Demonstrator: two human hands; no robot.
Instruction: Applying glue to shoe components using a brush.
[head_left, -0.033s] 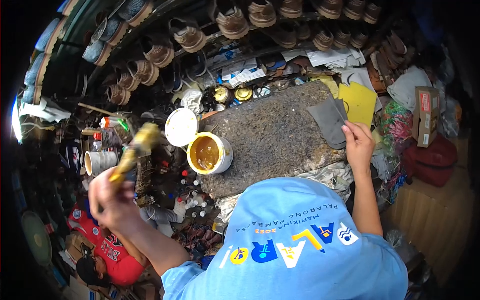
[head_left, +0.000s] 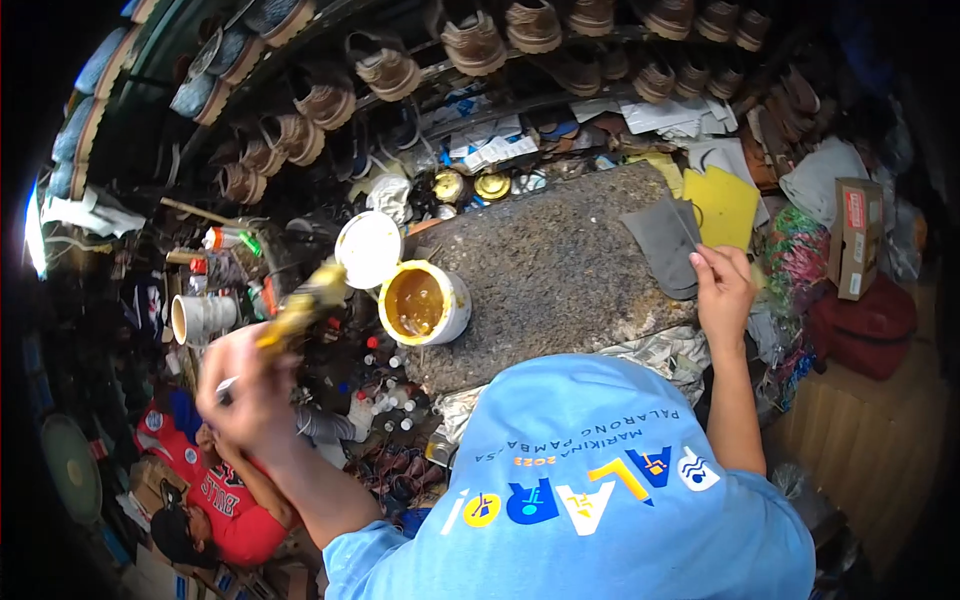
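Note:
My left hand [head_left: 243, 385] is closed around the handle of a glue brush [head_left: 318, 292], blurred by motion, its bristles coated in yellow. The brush is left of a white tub [head_left: 458, 318] of thick amber liquid, whose rim is smeared yellow. Its round white lid [head_left: 368, 248] hangs open at the far left side of the tub. On the right, my right hand [head_left: 726, 290] pinches the edge of dark grey sole-shaped sheets [head_left: 662, 240], which overlap and lie on the stained work slab [head_left: 545, 270].
Yellow sheets [head_left: 722, 205] lie beyond my right hand. Shoes [head_left: 474, 45] line racks at the back. Small bottles [head_left: 395, 410] stand left of the slab. A person in a red shirt [head_left: 235, 500] sits at the lower left. A cardboard box [head_left: 855, 240] is at the right.
My left hand and the brush have moved right, toward the tub, and the brush has tilted lower. My right hand keeps its hold on the grey sheets.

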